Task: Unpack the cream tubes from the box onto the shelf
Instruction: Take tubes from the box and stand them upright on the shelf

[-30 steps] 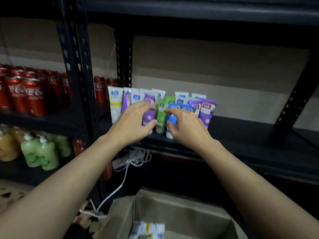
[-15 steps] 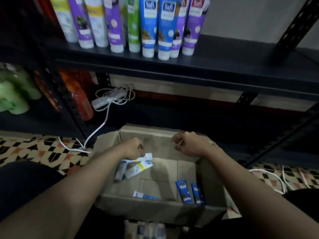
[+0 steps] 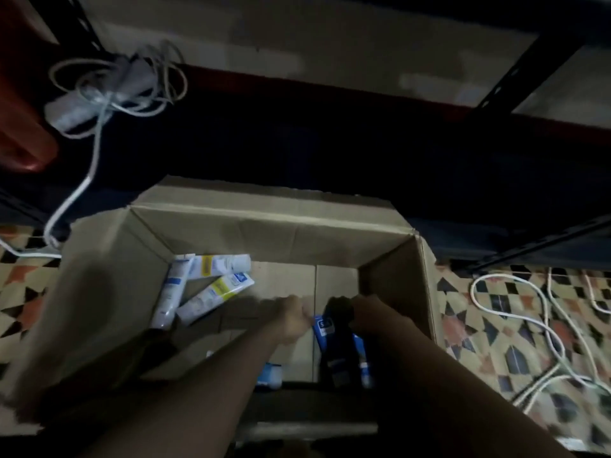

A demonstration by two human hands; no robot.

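An open cardboard box [image 3: 264, 233] sits on the tiled floor [image 3: 479, 335] against the foot of a dark metal shelf [image 3: 297, 143]. A white power strip [image 3: 99, 97], wrapped in its own looped cord, lies on the lowest board. A blurred red thing [image 3: 20, 120] stands at the far left, and loose white cables [image 3: 535, 312] snake over the tiles to the right. The tiles carry a sharp pattern of black, orange and cream diamonds, and the box walls are plain brown with creased flaps. Three white tubes [image 3: 211, 292] with yellow bands and blue patches lie crossed in the far left corner of the box. Blue tubes [image 3: 322, 327] lie on the box bottom toward the right, partly under both forearms and a deep shadow. The left hand [image 3: 292, 320] and right hand [image 3: 377, 314] are down inside the box, just beside the blue tubes. Both hands' fingers look curled, but blur hides whether they pinch anything. The print on the tubes is too smeared to read.
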